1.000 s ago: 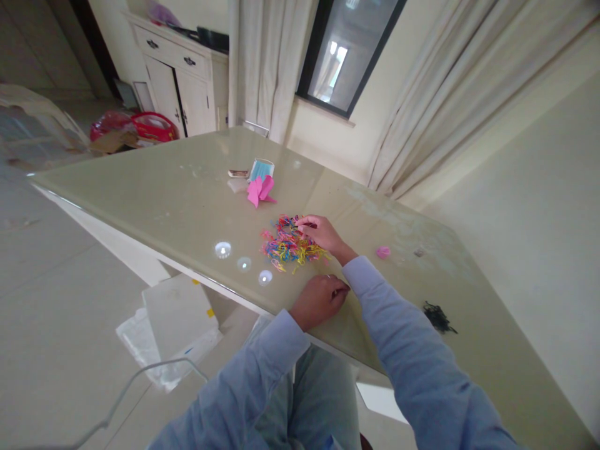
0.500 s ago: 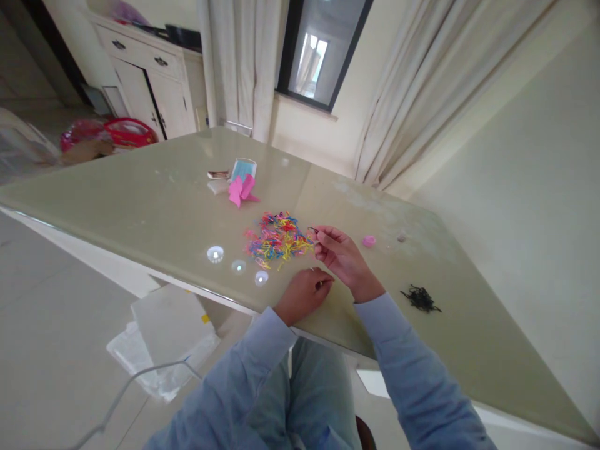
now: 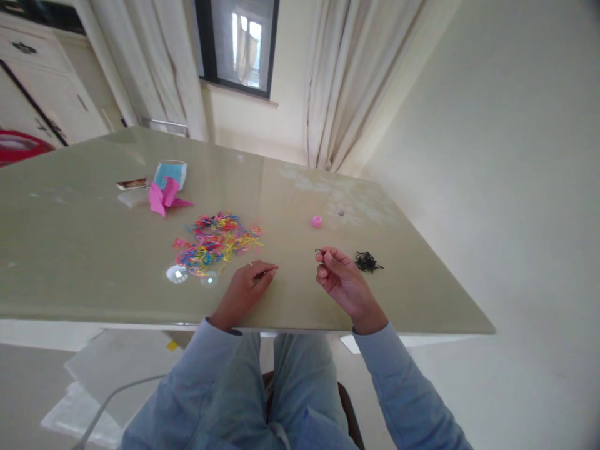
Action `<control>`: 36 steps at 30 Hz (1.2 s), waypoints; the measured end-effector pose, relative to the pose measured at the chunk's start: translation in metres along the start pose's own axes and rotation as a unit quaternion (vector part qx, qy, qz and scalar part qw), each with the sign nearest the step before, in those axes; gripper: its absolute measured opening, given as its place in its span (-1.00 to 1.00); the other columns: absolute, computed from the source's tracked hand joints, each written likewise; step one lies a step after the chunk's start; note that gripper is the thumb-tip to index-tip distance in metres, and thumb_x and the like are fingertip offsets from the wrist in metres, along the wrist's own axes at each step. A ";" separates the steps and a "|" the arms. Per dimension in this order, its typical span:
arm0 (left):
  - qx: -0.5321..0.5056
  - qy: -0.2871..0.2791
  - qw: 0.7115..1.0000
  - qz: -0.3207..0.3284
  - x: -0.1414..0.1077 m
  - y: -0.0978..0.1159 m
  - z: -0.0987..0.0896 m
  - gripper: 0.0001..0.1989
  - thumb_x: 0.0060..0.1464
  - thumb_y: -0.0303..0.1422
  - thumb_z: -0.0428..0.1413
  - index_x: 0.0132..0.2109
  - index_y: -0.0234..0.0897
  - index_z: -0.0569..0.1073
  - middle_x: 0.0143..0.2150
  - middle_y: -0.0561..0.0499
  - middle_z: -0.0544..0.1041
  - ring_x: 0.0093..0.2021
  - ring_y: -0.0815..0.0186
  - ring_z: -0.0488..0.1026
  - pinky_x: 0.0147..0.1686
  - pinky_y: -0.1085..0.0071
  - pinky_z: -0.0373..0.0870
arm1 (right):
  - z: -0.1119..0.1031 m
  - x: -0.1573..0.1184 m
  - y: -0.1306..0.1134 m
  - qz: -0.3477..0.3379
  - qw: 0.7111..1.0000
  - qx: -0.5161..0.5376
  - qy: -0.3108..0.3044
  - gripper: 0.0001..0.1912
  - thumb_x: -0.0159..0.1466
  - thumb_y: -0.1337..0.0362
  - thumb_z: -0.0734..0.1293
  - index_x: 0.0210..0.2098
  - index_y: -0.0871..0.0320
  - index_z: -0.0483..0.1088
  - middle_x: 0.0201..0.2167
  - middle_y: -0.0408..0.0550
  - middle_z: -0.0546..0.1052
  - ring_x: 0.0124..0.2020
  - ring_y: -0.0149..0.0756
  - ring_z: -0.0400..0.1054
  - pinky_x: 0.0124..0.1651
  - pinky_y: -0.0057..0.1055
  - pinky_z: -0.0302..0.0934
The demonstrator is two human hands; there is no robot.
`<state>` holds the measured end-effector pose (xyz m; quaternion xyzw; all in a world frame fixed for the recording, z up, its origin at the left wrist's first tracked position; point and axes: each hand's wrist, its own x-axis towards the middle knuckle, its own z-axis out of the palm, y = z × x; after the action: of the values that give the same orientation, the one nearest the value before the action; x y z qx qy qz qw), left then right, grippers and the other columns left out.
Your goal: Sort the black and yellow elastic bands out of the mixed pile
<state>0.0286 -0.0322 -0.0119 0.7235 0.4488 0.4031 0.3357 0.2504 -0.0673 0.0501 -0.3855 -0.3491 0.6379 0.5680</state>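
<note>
Raised just above the table, my right hand point(image 3: 345, 282) pinches a short black strand point(image 3: 318, 250) between thumb and fingertips. A small pile of black strands point(image 3: 368, 262) lies right behind that hand, to its right. My left hand point(image 3: 244, 292) rests on the tabletop near the front edge, fingers curled and pressed together, with nothing visible in them. Beyond and to the left of it spreads a loose heap of short colored strands point(image 3: 218, 240) in yellow, red, pink and blue. Whether the strands are string or rubber cannot be told.
A small pink object point(image 3: 316, 222) sits on the glossy table point(image 3: 281, 200), with a tiny clear piece point(image 3: 341, 212) beside it. At the far left are a blue face mask point(image 3: 169, 172), folded pink paper point(image 3: 164, 197) and a brown-and-white packet point(image 3: 132, 184). A wall point(image 3: 515, 187) rises on the right.
My view has turned to the right. My right hand has moved right with the black strand, away from the colored heap toward the black pile. The left hand still rests on the table.
</note>
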 end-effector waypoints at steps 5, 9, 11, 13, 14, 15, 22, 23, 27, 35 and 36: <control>0.011 -0.009 1.000 -0.013 0.000 0.003 -0.003 -0.65 0.12 -0.10 0.03 -0.22 -0.21 0.60 -0.21 -0.05 0.65 -0.19 0.18 0.56 -0.14 0.29 0.45 | -0.047 -0.038 -0.018 -0.057 0.990 -0.082 0.095 -0.68 0.07 0.05 0.53 -0.28 0.05 0.47 -0.38 -0.17 0.51 -0.55 -0.48 0.29 -0.51 -0.49 0.27; 0.024 -0.005 0.999 -0.026 -0.001 0.003 -0.003 -0.63 0.10 -0.07 0.04 -0.22 -0.21 0.60 -0.19 -0.05 0.65 -0.16 0.16 0.56 -0.11 0.28 0.45 | -0.083 -0.061 -0.036 -0.106 0.974 -0.089 0.179 -0.68 0.02 0.10 0.56 -0.30 0.06 0.49 -0.39 -0.17 0.50 -0.54 -0.49 0.27 -0.48 -0.48 0.26; 0.023 -0.004 0.999 -0.032 -0.001 0.002 -0.004 -0.63 0.09 -0.06 0.05 -0.21 -0.21 0.60 -0.19 -0.05 0.65 -0.16 0.16 0.56 -0.09 0.27 0.45 | -0.098 -0.068 -0.044 -0.130 0.963 -0.099 0.217 -0.69 0.01 0.11 0.57 -0.31 0.07 0.50 -0.39 -0.17 0.50 -0.53 -0.50 0.27 -0.48 -0.49 0.24; 0.020 -0.002 0.999 -0.039 -0.002 0.003 -0.004 -0.63 0.09 -0.05 0.05 -0.21 -0.20 0.60 -0.18 -0.05 0.65 -0.16 0.16 0.56 -0.08 0.27 0.45 | -0.110 -0.069 -0.050 -0.156 0.946 -0.130 0.253 -0.69 0.01 0.11 0.56 -0.30 0.09 0.51 -0.39 -0.16 0.51 -0.52 -0.50 0.27 -0.48 -0.49 0.22; 0.019 -0.002 0.999 -0.041 -0.002 0.003 -0.004 -0.63 0.09 -0.05 0.05 -0.21 -0.20 0.60 -0.18 -0.05 0.65 -0.15 0.16 0.56 -0.08 0.27 0.44 | -0.116 -0.068 -0.051 -0.172 0.934 -0.154 0.272 -0.69 0.03 0.11 0.55 -0.29 0.10 0.51 -0.39 -0.16 0.51 -0.52 -0.50 0.27 -0.48 -0.49 0.21; 0.019 -0.002 0.999 -0.043 -0.002 0.003 -0.004 -0.62 0.09 -0.05 0.05 -0.21 -0.21 0.60 -0.18 -0.05 0.65 -0.15 0.16 0.55 -0.07 0.27 0.44 | -0.120 -0.066 -0.052 -0.190 0.920 -0.181 0.291 -0.70 0.05 0.12 0.53 -0.28 0.11 0.51 -0.39 -0.15 0.51 -0.52 -0.49 0.27 -0.48 -0.48 0.20; 0.015 0.013 0.998 -0.056 -0.002 0.007 -0.005 -0.62 0.06 -0.04 0.08 -0.22 -0.22 0.60 -0.20 -0.04 0.65 -0.18 0.16 0.55 -0.10 0.28 0.45 | -0.152 -0.029 -0.041 -0.244 0.807 -0.407 0.351 -0.65 0.13 0.04 0.39 -0.25 0.20 0.51 -0.46 -0.07 0.53 -0.51 -0.35 0.32 -0.41 -0.38 0.22; 0.015 0.015 0.998 -0.059 -0.002 0.007 -0.005 -0.62 0.06 -0.04 0.08 -0.22 -0.22 0.60 -0.20 -0.04 0.66 -0.18 0.16 0.55 -0.10 0.28 0.45 | -0.155 -0.026 -0.038 -0.230 0.799 -0.435 0.346 -0.63 0.12 0.03 0.39 -0.25 0.20 0.52 -0.44 -0.05 0.55 -0.51 -0.33 0.34 -0.40 -0.36 0.23; 0.015 0.019 0.998 -0.059 -0.002 0.009 -0.005 -0.63 0.06 -0.05 0.09 -0.23 -0.22 0.61 -0.20 -0.04 0.66 -0.17 0.16 0.55 -0.09 0.29 0.44 | -0.153 -0.026 -0.027 -0.197 0.804 -0.446 0.340 -0.60 0.11 0.03 0.38 -0.20 0.21 0.50 -0.46 -0.04 0.54 -0.51 -0.29 0.36 -0.40 -0.35 0.24; 0.019 0.016 0.998 -0.058 -0.002 0.006 -0.005 -0.65 0.09 -0.07 0.08 -0.21 -0.22 0.61 -0.20 -0.05 0.65 -0.17 0.17 0.55 -0.13 0.30 0.45 | -0.103 -0.027 0.005 -0.184 0.853 -0.455 0.176 -0.78 0.21 0.12 0.35 -0.26 0.10 0.54 -0.38 -0.05 0.56 -0.48 -0.31 0.35 -0.40 -0.38 0.25; 0.018 0.017 0.998 -0.057 -0.002 0.007 -0.005 -0.65 0.08 -0.08 0.08 -0.22 -0.22 0.61 -0.20 -0.06 0.65 -0.18 0.17 0.55 -0.13 0.30 0.45 | -0.097 -0.024 0.008 -0.181 0.850 -0.475 0.137 -0.80 0.23 0.14 0.34 -0.27 0.10 0.54 -0.38 -0.05 0.56 -0.47 -0.31 0.35 -0.38 -0.37 0.25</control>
<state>0.0265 -0.0356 -0.0046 0.6958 0.5024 0.3867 0.3375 0.3340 -0.0908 0.0005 -0.6214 -0.5920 0.2208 0.4633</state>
